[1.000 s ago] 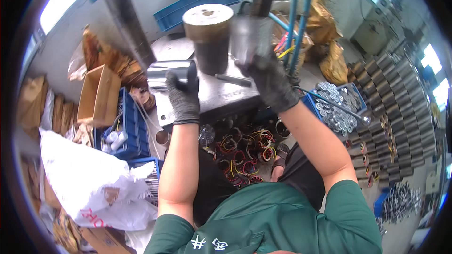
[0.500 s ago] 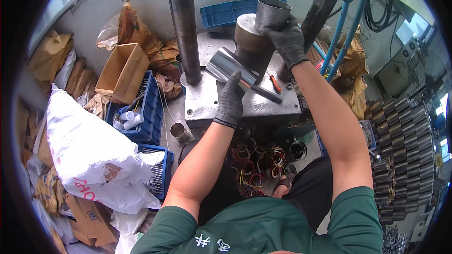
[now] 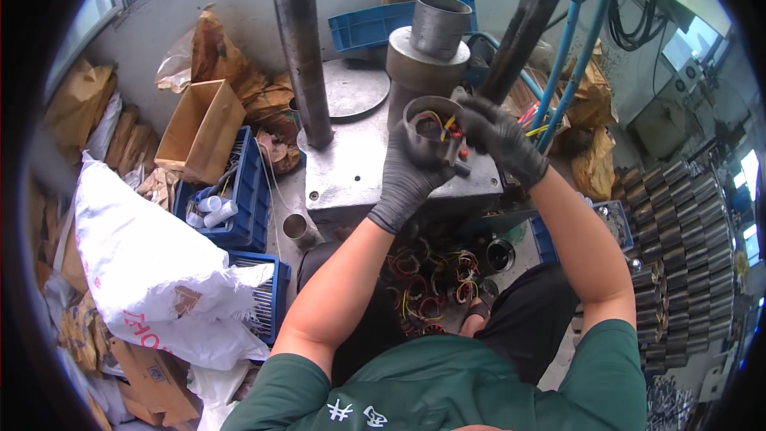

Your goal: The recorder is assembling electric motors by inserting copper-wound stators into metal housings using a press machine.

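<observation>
My left hand [image 3: 411, 175], in a dark glove, is wrapped round a metal cylinder [image 3: 415, 124] whose open mouth faces up. Red, white and yellow wires [image 3: 447, 128] show inside and at its rim. Close by on the right is my right hand [image 3: 503, 144], also gloved, its fingers beside the wires and smeared by motion. Whether they pinch a wire is unclear. Behind both hands, a bare metal sleeve [image 3: 440, 28] stands upright on a thick round post [image 3: 427, 60] of the press. Below them lies the grey metal press table [image 3: 335, 179].
Steel columns [image 3: 303, 56] flank the table. To the left are blue crates [image 3: 255, 207], a wooden box [image 3: 203, 132] and a white sack [image 3: 144, 255]. Wound coils with coloured wires [image 3: 431, 279] lie on the floor between my legs. Stacked metal cylinders [image 3: 686, 255] stand at right.
My right hand has let go of the sleeve on the post and come down to the wires. My left hand has turned the cylinder from lying tilted to mouth up.
</observation>
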Tool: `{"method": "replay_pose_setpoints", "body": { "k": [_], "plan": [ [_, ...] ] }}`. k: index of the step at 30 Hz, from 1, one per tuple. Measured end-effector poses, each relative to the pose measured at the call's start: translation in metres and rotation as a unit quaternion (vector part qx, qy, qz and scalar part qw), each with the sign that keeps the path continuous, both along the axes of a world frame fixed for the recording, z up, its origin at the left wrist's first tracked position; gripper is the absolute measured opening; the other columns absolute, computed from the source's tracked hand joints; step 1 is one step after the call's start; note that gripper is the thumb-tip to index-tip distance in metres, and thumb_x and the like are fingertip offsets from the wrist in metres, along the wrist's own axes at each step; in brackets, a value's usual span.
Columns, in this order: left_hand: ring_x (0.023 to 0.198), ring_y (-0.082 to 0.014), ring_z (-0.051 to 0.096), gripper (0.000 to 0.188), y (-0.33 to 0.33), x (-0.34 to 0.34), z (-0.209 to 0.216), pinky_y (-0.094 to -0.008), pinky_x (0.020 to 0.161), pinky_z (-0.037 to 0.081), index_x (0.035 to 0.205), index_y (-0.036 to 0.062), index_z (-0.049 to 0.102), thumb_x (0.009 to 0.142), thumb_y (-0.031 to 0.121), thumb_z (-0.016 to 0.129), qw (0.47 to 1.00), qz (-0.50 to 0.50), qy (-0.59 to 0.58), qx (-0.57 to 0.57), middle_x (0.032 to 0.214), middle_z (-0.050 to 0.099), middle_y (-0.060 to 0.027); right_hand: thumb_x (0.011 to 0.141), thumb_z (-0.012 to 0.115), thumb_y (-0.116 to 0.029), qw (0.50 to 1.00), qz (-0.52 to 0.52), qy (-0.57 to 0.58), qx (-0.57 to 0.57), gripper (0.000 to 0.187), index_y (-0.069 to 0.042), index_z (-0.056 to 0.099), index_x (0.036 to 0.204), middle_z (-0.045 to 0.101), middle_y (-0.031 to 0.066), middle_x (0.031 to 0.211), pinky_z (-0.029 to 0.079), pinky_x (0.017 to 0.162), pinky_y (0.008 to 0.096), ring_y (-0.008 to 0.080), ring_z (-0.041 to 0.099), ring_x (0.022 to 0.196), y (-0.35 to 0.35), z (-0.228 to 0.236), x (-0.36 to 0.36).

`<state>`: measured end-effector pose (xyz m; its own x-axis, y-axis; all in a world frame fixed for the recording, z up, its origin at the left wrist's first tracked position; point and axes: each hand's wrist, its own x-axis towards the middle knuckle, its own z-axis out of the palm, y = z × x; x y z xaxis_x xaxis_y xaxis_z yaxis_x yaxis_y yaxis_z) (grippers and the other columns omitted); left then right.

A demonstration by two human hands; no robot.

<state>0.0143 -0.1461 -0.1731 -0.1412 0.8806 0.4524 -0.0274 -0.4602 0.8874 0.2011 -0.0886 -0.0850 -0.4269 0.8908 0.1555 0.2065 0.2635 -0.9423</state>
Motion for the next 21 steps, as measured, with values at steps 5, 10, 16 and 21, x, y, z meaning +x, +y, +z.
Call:
{"method": "replay_pose_setpoints", "body": {
  "k": [5,10,16,21],
  "plan": [
    [0.128,-0.0316,0.058,0.093,-0.027,0.027,-0.002,-0.0446,0.105,0.055,0.149,0.01,0.041,0.075,0.035,0.091,0.991,-0.114,0.063,0.038,0.139,0.054,-0.0134,0.089,0.063,-0.014,0.988,0.014,0.01,-0.152,0.051,-0.007,0.061,0.14,0.066,-0.0007,0.089,0.045,0.056,0.0227,0.0056,0.058,0.067,-0.037,-0.031,0.052],
    [0.129,-0.0375,0.058,0.08,-0.019,0.046,-0.042,-0.0468,0.11,0.049,0.147,0.0104,0.051,0.078,0.028,0.087,0.909,-0.078,0.396,0.106,0.14,0.058,-0.0202,0.088,0.062,-0.012,0.967,-0.052,0.003,-0.248,0.049,-0.006,0.064,0.137,0.068,0.0014,0.093,0.049,0.06,0.0228,0.0077,0.063,0.073,-0.075,-0.071,0.138],
    [0.118,-0.0389,0.064,0.051,0.002,0.045,-0.063,-0.0475,0.107,0.049,0.127,0.0101,0.067,0.078,0.019,0.081,0.934,-0.07,0.341,0.077,0.123,0.069,-0.0181,0.085,0.065,-0.01,0.919,-0.183,-0.145,-0.318,0.047,-0.005,0.068,0.132,0.072,0.0071,0.096,0.055,0.073,0.0292,0.0137,0.067,0.084,-0.114,-0.187,0.301],
    [0.114,-0.0426,0.063,0.05,0.011,0.05,-0.083,-0.0494,0.103,0.05,0.124,0.0029,0.068,0.08,0.02,0.081,0.904,0.017,0.408,0.127,0.122,0.067,-0.0214,0.09,0.08,-0.01,0.889,-0.345,-0.028,-0.299,0.042,-0.004,0.07,0.131,0.073,0.0105,0.121,0.055,0.097,0.038,0.0205,0.068,0.111,-0.238,-0.362,0.44]
  ]
}}
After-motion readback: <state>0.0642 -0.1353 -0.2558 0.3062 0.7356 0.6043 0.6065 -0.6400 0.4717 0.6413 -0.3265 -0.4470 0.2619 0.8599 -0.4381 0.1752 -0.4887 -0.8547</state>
